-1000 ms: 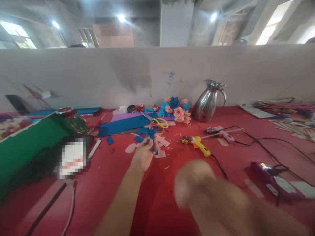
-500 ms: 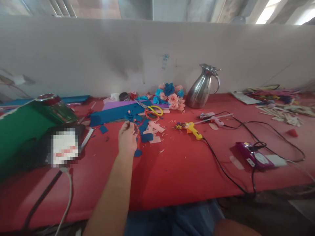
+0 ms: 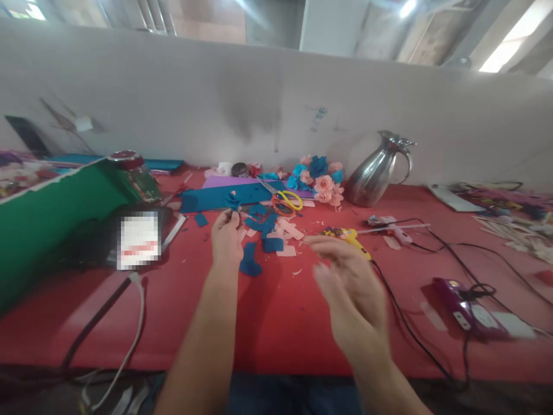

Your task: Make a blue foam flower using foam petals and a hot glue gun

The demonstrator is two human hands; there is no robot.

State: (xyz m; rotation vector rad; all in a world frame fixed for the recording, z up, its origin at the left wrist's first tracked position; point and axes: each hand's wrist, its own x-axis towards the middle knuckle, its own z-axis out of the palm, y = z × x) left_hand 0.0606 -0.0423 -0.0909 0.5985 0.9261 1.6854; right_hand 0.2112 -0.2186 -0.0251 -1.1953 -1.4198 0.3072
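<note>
My left hand (image 3: 227,236) pinches a small blue paper flower (image 3: 233,200) and keeps it upright over the table. Somewhat blurred, my right hand (image 3: 349,282) is in the air with its fingers apart and nothing between them. Just beyond its fingertips lies a yellow glue gun (image 3: 352,237), partly covered by the hand. Blue paper pieces (image 3: 250,262) and pink paper scraps (image 3: 290,229) are scattered between the two hands. Scissors (image 3: 287,202) with yellow and orange handles rest behind the scraps, on a blue paper strip (image 3: 203,199).
A bunch of pink and blue paper flowers (image 3: 323,183) lies beside a steel jug (image 3: 377,172) near the wall. To the right are a pink glue gun (image 3: 395,229), trailing cords and a purple power socket (image 3: 466,311). A green box (image 3: 64,225) and jar (image 3: 138,176) stand left.
My right hand has come into view from below and reaches toward the yellow glue gun. My left hand still holds the blue flower. The whole view has shifted left and tilted slightly.
</note>
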